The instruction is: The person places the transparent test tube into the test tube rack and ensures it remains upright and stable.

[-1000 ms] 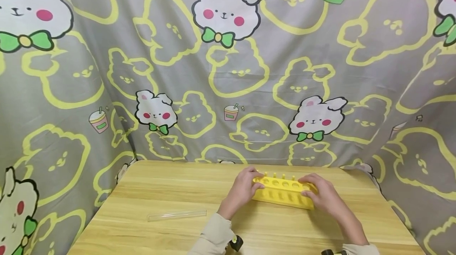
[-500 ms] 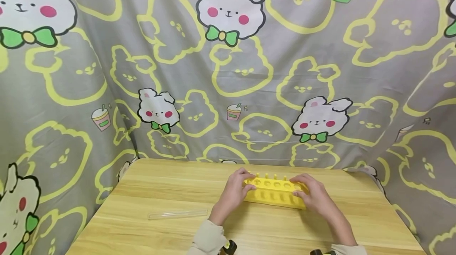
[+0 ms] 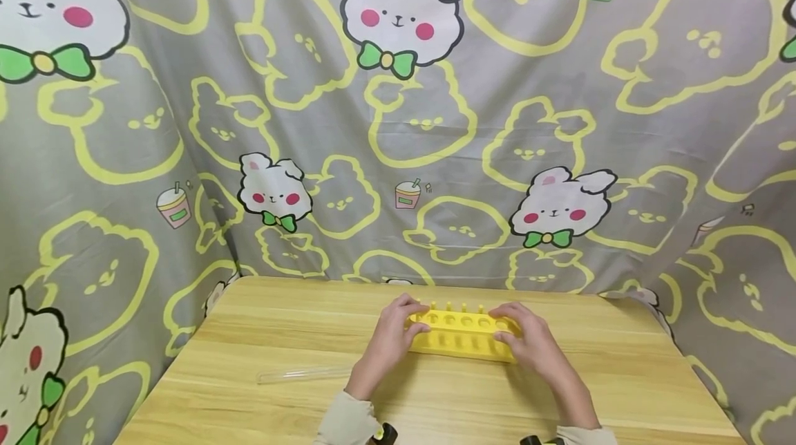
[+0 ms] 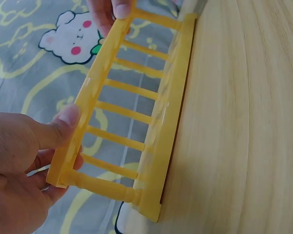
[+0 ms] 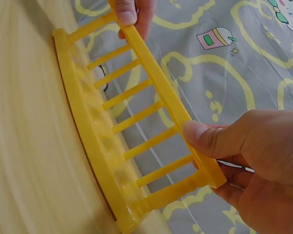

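Observation:
A yellow plastic test tube rack stands upright on the wooden table, with a row of round holes along its top and several pegs behind them. My left hand grips the left end of its top rail, thumb on the near side. At the other end my right hand grips the same rail between thumb and fingers. Both wrist views show the rack's top rail pinched at its ends, with its base low at the table surface. To the left lies a clear glass test tube, its right end hidden behind my left arm.
The wooden table reaches back to a grey curtain printed with rabbits and yellow outlines, which also hangs on both sides. Dark camera mounts sit at my wrists.
Both hands have moved the test tube rack to the left along the table, keeping their grip on its ends. The glass tube stays in place, now partly covered by my left arm.

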The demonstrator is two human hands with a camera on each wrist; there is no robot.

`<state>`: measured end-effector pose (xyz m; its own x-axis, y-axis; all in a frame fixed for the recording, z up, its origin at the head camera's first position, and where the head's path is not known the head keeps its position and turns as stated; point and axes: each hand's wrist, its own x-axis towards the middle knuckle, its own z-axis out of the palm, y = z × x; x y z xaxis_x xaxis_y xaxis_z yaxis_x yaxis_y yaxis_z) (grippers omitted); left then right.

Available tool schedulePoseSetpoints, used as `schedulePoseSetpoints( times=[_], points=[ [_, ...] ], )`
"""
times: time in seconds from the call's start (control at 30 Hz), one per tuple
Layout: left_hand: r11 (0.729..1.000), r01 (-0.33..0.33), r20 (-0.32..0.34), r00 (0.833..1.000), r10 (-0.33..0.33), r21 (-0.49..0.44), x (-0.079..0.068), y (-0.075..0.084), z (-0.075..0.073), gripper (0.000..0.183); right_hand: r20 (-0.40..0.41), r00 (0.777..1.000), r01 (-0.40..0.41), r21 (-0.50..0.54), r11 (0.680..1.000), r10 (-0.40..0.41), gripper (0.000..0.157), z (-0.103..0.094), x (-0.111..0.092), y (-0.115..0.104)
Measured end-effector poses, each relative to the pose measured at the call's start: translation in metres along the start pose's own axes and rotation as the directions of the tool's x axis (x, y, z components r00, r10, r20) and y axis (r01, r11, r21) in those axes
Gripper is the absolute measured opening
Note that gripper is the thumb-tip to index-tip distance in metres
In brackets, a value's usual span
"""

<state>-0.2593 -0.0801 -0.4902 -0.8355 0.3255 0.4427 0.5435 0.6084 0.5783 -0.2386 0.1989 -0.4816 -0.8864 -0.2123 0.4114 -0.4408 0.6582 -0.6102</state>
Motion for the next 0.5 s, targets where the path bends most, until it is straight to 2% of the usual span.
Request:
schedulePoseSetpoints(
  times=[0.37,0.5],
  points=[
    [1.000,-0.028,-0.020,0.999,0.028,-0.003,-0.005,-0.008,-0.012,0.034,-0.053,0.998,0.041,0.012,0.999,-0.040,0.038,0.016,-0.002,-0.006],
    [1.000,-0.029,-0.003,1.000,0.029,0.006,-0.009,-0.013,-0.018,0.036,-0.068,0.995,0.077,0.014,0.997,-0.076,0.037,0.023,-0.001,-0.008]
  ],
)
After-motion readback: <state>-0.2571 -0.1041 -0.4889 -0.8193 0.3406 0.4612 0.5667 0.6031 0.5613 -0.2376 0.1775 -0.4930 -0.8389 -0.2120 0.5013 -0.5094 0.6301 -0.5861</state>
